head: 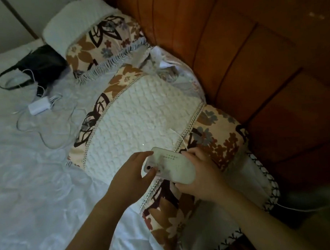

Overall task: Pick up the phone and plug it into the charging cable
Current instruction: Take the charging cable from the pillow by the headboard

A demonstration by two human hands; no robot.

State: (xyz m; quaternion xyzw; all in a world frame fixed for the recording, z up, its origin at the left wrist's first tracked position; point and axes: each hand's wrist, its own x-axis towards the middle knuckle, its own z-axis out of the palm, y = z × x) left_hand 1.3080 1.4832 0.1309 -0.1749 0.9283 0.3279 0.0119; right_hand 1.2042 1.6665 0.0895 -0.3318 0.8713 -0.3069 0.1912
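Phone (173, 167) held back-up over the pillow (139, 117), left hand (132, 175) and right hand (202, 173) both gripping it, cable (181, 138) at its end

A bedroom in a home, dimly lit: a bed with a white sheet (26, 186), 2 flowered pillows (139, 117) against an orange-brown padded headboard (254, 57), and a black bag (39, 64) and white charger (39, 108) lying loose on the sheet.

White phone (175, 165), brown floral pillow (143, 114), orange headboard (254, 57).
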